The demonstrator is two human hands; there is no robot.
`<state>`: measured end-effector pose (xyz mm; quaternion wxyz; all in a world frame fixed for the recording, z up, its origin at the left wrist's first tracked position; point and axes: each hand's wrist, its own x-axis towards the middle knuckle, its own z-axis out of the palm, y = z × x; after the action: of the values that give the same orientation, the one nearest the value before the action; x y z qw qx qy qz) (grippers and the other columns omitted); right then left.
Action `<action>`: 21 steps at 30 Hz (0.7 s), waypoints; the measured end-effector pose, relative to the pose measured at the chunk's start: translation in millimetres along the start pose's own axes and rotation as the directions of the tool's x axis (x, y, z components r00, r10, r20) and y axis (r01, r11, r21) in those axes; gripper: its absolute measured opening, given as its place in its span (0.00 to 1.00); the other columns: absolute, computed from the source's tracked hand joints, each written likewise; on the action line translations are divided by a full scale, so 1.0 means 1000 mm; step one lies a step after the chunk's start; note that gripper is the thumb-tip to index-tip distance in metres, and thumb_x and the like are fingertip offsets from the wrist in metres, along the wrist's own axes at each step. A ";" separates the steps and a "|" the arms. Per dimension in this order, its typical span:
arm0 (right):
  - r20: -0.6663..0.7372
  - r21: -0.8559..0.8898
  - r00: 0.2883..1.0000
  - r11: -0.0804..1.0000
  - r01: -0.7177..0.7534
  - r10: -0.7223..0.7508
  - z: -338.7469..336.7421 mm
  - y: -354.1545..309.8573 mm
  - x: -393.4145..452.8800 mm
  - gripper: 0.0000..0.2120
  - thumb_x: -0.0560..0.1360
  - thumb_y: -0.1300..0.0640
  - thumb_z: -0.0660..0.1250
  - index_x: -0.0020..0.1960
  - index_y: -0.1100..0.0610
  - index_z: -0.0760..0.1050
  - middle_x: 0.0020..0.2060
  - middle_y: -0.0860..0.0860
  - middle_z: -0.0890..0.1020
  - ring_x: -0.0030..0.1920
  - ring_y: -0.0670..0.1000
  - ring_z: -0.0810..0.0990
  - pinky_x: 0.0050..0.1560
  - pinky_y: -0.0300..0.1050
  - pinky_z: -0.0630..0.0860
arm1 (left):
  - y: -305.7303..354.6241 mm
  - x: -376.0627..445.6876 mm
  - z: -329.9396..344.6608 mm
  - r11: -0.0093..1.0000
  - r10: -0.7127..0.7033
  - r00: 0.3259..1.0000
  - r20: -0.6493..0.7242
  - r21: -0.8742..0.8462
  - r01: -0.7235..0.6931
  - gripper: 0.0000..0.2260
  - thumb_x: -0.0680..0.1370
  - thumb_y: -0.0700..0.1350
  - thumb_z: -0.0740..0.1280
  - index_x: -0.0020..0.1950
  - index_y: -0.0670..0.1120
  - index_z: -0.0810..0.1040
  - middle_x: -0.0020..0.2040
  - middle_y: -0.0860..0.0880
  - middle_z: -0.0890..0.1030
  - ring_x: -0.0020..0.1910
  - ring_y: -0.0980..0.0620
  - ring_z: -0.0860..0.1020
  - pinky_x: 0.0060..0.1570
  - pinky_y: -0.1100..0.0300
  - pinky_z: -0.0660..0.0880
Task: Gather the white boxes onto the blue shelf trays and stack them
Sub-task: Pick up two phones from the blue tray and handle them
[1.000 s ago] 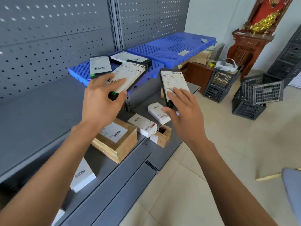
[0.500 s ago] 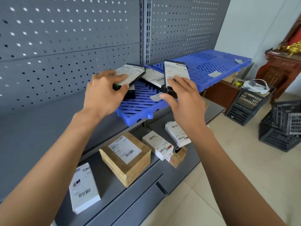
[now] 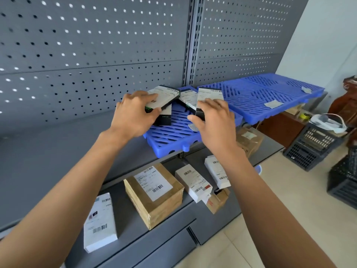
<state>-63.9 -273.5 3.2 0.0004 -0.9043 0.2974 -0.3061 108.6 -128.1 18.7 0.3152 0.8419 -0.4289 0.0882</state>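
We are standing at a grey pegboard shelf (image 3: 96, 55) over tiled floor (image 3: 289, 200). Our left hand (image 3: 133, 115) is grasping a white-labelled box (image 3: 166, 95), our right hand (image 3: 214, 120) another box (image 3: 209, 97), both over the blue shelf tray (image 3: 170, 136).

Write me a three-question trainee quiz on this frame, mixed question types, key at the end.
1. True or false: the left hand holds a box over the near blue tray.
2. What does the right hand grip? A) a brown carton B) a labelled box C) a crate
3. Fill in: the brown carton sits on the ____ shelf, below the tray.

Key: 1 true; 2 B; 3 lower.
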 end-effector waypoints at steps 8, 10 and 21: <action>-0.094 0.125 0.992 0.988 0.092 -0.080 -0.004 0.011 -0.009 0.23 0.80 0.44 0.64 0.69 0.57 0.75 0.70 0.55 0.75 0.72 0.58 0.68 0.62 0.62 0.70 | 0.021 -0.021 0.000 0.999 0.020 0.992 -0.122 0.039 -0.016 0.18 0.80 0.52 0.68 0.70 0.53 0.78 0.71 0.51 0.76 0.72 0.44 0.70 0.69 0.41 0.62; -0.139 0.188 0.984 0.973 0.138 -0.112 -0.008 0.017 -0.014 0.20 0.80 0.49 0.65 0.68 0.57 0.76 0.69 0.55 0.76 0.72 0.58 0.69 0.62 0.61 0.71 | 0.025 -0.029 -0.002 0.999 0.033 0.984 -0.173 0.033 -0.027 0.17 0.80 0.52 0.68 0.68 0.52 0.80 0.69 0.51 0.78 0.70 0.44 0.72 0.68 0.40 0.65; -0.117 0.458 0.976 0.862 0.217 -0.184 -0.024 0.044 -0.074 0.14 0.80 0.53 0.65 0.62 0.57 0.81 0.62 0.52 0.82 0.63 0.55 0.77 0.62 0.52 0.73 | 0.067 -0.124 0.002 1.000 -0.005 0.982 -0.189 0.024 0.010 0.07 0.79 0.46 0.68 0.51 0.51 0.86 0.53 0.54 0.85 0.54 0.50 0.82 0.53 0.47 0.80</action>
<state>-148.6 -265.6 -26.2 0.1766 -0.8923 0.1187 -0.3982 -20.0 -75.6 -4.4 0.3443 0.8353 -0.3926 0.1720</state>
